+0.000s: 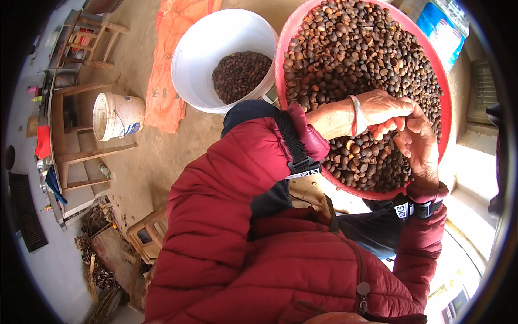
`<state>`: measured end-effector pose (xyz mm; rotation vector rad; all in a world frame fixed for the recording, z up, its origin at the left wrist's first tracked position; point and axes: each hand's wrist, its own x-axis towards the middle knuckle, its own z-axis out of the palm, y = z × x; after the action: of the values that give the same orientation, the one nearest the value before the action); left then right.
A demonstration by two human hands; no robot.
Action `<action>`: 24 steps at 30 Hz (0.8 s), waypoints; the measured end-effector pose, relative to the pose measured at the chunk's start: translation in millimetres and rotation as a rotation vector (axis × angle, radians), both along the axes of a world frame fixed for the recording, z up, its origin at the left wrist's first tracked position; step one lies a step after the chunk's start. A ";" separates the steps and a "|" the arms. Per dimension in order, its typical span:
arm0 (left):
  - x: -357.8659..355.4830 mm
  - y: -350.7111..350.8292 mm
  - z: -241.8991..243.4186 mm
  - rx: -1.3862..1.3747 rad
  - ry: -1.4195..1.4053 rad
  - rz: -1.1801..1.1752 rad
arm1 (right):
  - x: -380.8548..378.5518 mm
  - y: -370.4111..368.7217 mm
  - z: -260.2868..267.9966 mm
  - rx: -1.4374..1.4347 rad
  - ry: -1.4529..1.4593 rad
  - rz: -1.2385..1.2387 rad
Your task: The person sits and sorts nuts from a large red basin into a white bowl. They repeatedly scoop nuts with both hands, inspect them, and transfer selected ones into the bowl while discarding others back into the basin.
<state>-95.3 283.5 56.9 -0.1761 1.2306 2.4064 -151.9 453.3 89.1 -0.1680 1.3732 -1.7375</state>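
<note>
A wide red plastic basket in front of me is heaped with brown seeds that look like tea-oil camellia seeds, some pale or split. Over the heap my left hand, with a pale band at its wrist, reaches across from the left. Its fingertips meet those of my right hand, which is bent inward at the basket's right side. Curled fingers hide whatever may be pinched between the hands. Left of the basket stands a white plastic bucket, with darker seeds covering part of its bottom.
An orange woven sack lies on the floor beyond the bucket. Farther left are a smaller dirty white pail, a wooden stool frame and a wooden chair. A blue-and-white bag stands behind the basket at right.
</note>
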 end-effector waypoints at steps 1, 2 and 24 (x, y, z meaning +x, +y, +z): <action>0.6 -0.2 -0.4 0.012 -0.005 -0.002 | -0.2 0.4 -2.1 -0.004 0.035 -0.002; 1.1 -0.3 -0.7 0.025 -0.009 -0.005 | -0.8 0.0 -4.4 -0.007 0.070 -0.004; 0.3 -8.2 -1.2 0.103 -0.069 -0.052 | -11.8 11.8 0.3 -0.039 0.075 0.048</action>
<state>-94.9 275.3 55.7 -0.1924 1.0650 2.3914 -163.8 465.1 89.4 -0.2881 1.3782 -1.7344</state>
